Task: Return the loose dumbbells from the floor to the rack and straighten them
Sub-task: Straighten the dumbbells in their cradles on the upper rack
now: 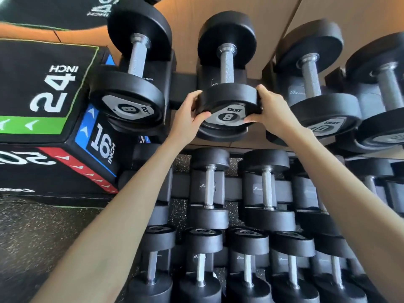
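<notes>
I see the dumbbell rack [182, 83] filling most of my view, black cradles in tiers running from the far top row down to the near bottom row. To the left stands a black plyo box [43, 101] printed with 24, 16 and 20 inch marks, sitting on speckled rubber floor [43, 232]. On the top tier, the dumbbell marked 8 [227, 68] lies in the middle cradle, chrome handle pointing away from me, near head facing me. Left of it sits a second 8 dumbbell [133, 73], tilted slightly; to the right a larger dumbbell [317, 84]. Lower tiers hold smaller dumbbells in rows. My left hand [188, 119] is clamped on the left edge of the middle dumbbell's near head, thumb on its face. My right hand [271, 108] grips the right edge, fingers wrapped over the rim, thumb on its face.
</notes>
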Motion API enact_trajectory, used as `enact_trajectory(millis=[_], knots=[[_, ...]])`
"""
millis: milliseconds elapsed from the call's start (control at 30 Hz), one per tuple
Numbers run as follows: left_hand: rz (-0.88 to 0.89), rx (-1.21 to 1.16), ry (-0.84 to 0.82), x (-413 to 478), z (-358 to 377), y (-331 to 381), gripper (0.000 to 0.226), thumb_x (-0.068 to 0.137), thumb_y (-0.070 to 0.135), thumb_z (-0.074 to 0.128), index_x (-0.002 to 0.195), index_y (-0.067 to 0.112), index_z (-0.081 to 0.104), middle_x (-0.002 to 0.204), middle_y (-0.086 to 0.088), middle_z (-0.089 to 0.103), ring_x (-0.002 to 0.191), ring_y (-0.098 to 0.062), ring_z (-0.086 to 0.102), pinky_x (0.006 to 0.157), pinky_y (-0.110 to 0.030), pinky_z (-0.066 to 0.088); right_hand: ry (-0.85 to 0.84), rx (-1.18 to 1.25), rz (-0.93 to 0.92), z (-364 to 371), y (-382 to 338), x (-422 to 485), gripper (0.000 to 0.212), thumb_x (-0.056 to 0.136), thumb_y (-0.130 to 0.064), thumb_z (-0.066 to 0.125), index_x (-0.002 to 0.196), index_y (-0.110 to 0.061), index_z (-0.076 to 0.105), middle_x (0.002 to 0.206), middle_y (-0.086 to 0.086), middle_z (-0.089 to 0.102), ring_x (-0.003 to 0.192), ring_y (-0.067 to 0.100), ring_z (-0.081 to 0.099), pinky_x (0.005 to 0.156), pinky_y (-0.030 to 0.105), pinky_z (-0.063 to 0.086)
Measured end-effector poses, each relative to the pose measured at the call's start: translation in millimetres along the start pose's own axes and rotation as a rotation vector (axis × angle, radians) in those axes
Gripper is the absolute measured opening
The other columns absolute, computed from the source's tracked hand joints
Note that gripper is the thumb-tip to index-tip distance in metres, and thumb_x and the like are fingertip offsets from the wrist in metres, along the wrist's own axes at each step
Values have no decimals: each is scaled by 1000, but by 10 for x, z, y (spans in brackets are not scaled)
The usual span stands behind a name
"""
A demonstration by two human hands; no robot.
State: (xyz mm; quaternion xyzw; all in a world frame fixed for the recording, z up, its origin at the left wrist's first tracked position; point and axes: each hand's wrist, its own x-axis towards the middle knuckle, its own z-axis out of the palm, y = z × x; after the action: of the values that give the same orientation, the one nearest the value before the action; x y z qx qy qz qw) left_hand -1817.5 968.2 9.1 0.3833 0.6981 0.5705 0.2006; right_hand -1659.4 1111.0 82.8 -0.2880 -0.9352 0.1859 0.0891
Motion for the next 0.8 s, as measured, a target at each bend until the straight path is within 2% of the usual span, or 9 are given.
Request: enact_trajectory(millis=[100, 200, 233, 333, 400, 533, 700, 800], knots=[[-43, 46, -11, -101, -74, -4, 52, 89, 3, 60, 136, 10, 39, 125, 2, 52, 112, -10, 54, 93, -9, 41, 21, 27, 10, 56, -66, -49, 53, 73, -16, 76, 112, -5, 41, 115, 14, 55, 101, 31, 50, 72, 33, 33], [22, 230, -20, -371, -225, -104, 52, 89, 7, 60, 137, 12, 41, 134, -3, 52, 119, -14, 53, 104, -29, 41, 90, 128, 27, 134, -125, -146, 71, 76, -18, 74, 133, -8, 34, 136, 10, 45, 122, 27, 43, 91, 33, 35], [56, 328, -13, -493, -291, -140, 50, 89, 8, 60, 136, 11, 44, 135, -4, 52, 122, -15, 50, 106, -30, 38, 124, 157, 29, 155, -143, -190, 76, 77, -20, 74, 138, -8, 30, 140, 8, 40, 126, 23, 40, 96, 29, 33], [107, 481, 53, -829, -548, -162, 49, 88, 8, 62, 134, 10, 46, 135, -5, 51, 125, -18, 47, 107, -28, 34, 254, 189, -19, 204, -216, -307, 76, 79, -20, 72, 141, -7, 30, 143, 8, 35, 129, 18, 36, 96, 11, 22], [135, 556, 127, -971, -761, -116, 47, 88, 9, 61, 133, 10, 47, 133, -7, 51, 125, -20, 46, 107, -32, 34, 321, 178, -91, 232, -304, -362, 68, 80, -17, 71, 137, -6, 37, 143, 9, 36, 131, 18, 35, 99, 9, 21], [141, 648, 283, -1033, -1203, -13, 45, 87, 7, 61, 130, 6, 48, 132, -11, 50, 124, -23, 45, 104, -18, 26, 328, 188, -258, 304, -608, -386, 54, 81, -12, 68, 131, -6, 47, 137, 9, 45, 131, 19, 37, 98, -1, 17], [142, 677, 410, -884, -1628, -9, 56, 83, 9, 65, 135, 10, 43, 136, -10, 43, 128, -19, 40, 109, -23, 29, 203, 180, -452, 473, -1055, -263, 48, 85, -15, 65, 129, -5, 49, 132, 9, 50, 121, 19, 48, 100, 14, 31], [95, 653, 393, -736, -1800, -100, 64, 82, 12, 68, 139, 11, 38, 138, -11, 39, 129, -20, 39, 107, -19, 28, 162, 132, -492, 579, -1335, -104, 50, 84, -15, 64, 130, -4, 48, 134, 8, 48, 121, 21, 48, 99, 26, 38]])
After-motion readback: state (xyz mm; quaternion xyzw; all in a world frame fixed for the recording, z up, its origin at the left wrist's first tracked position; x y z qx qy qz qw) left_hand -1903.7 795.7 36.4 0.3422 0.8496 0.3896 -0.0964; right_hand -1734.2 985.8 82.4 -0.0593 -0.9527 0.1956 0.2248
